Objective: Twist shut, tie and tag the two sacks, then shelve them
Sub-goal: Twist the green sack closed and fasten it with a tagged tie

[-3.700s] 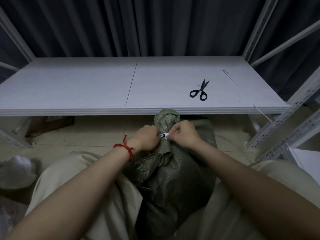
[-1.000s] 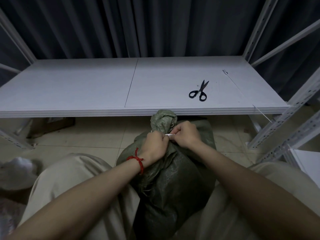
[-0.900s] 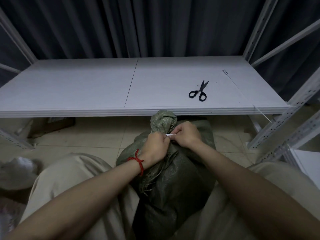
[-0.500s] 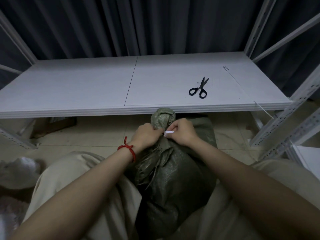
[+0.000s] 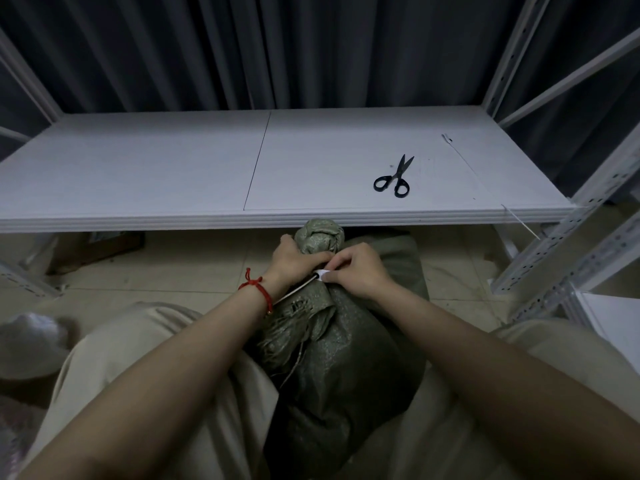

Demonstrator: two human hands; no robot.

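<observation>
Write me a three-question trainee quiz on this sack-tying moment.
1. True or false: the scissors lie on the shelf, in neither hand.
2. What does the right hand pinch? A. the white tie B. the scissors C. nothing
3. Fill in: the left hand grips the sack at its twisted ____.
Key: 1 true; 2 A; 3 neck.
</observation>
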